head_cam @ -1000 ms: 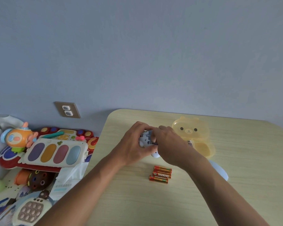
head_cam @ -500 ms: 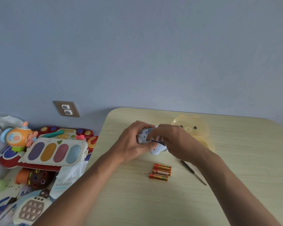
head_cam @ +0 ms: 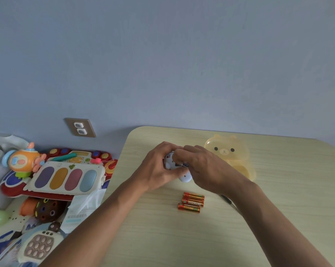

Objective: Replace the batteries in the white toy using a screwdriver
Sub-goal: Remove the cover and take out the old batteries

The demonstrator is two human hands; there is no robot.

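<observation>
Head view: I log both hands meeting over the small white plastic toy [head_cam: 183, 175], lifted just above the pale wood-grain counter [head_cam: 278, 209]. Left hand [head_cam: 159, 170] has its grip wrapped around the toy's far-left side, bracing it, I judge, so the underside faces up for work. Right hand [head_cam: 207, 166] has its grip pinched small at the toy's open face; a dark sliver shows at the fingertips, possibly a battery end, but I cannot tell what it is. Three orange-red cylindrical batteries [head_cam: 191, 202] lie side by side just nearer me than the toy, within easy reach. The thin dark screwdriver [head_cam: 229, 201] lies nearer me and right of the toy, mostly hidden under my right forearm; set aside, so I judge the screw step is not in hand now. A translucent yellow bear-faced plastic box [head_cam: 232, 155] sits beyond and right of the toy.

Surroundings: blue-grey wall, tan wall socket [head_cam: 79, 127], a heap of coloured toys [head_cam: 56, 176] well left of the toy, off the counter.
</observation>
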